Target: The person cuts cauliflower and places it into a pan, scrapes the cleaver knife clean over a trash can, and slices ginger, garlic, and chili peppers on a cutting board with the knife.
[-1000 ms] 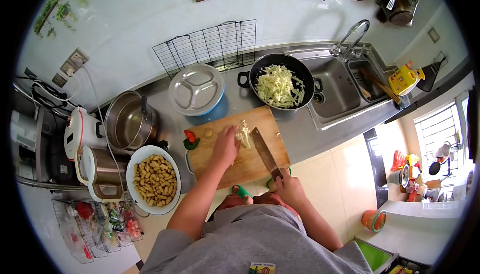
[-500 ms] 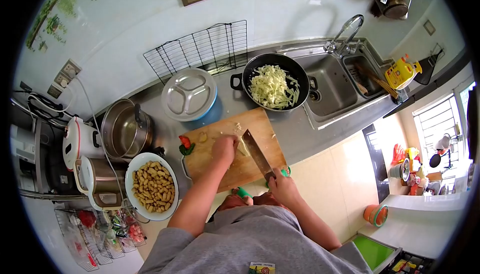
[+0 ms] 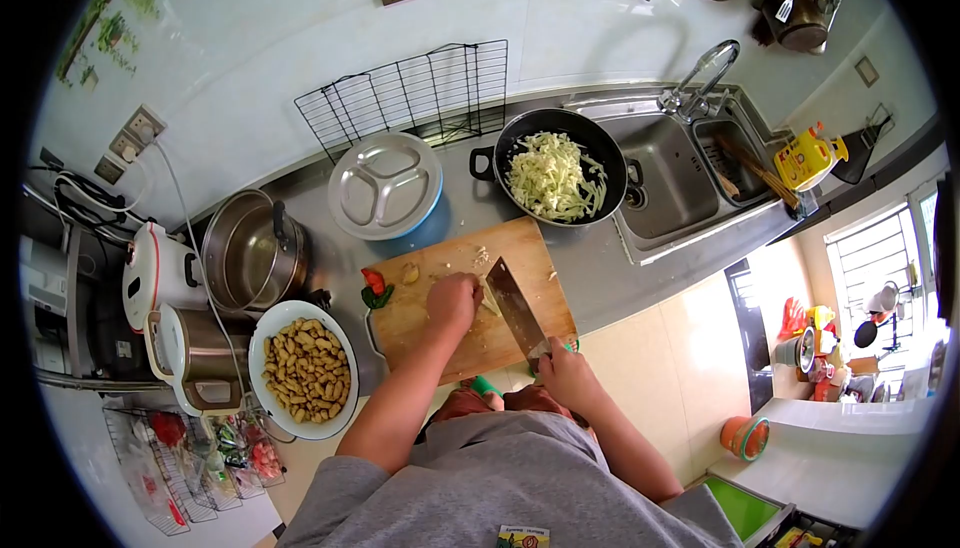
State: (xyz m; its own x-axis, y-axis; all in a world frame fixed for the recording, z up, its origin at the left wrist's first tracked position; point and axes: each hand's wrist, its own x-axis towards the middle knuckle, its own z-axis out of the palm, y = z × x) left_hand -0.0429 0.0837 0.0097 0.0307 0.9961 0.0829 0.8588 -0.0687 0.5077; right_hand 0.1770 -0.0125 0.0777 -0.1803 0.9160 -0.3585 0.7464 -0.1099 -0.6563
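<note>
A wooden cutting board [image 3: 450, 348] lies on the counter in front of me. My left hand [image 3: 455, 303] is closed over the board, its fingers pressed on a pale piece of vegetable [image 3: 489, 301] beside the blade. My right hand [image 3: 568, 372] grips the handle of a cleaver [image 3: 516, 305], whose blade points up and left over the board. Small chopped bits [image 3: 482, 255] lie beyond my left hand. At the board's left edge are a red pepper [image 3: 373, 279], a green pepper [image 3: 377, 298] and a small yellowish piece [image 3: 410, 273].
Behind the board stand a black pan [image 3: 510, 134] of shredded pale vegetable and a divided steel plate [image 3: 385, 186] on a blue container. A bowl [image 3: 262, 388] of peanuts, a steel pot [image 3: 255, 253] and cookers are left. The sink [image 3: 665, 183] is right.
My left hand has moved down and closed over the pale vegetable beside the blade. The cleaver and my right hand have shifted slightly left and down. The chopped bits now lie uncovered.
</note>
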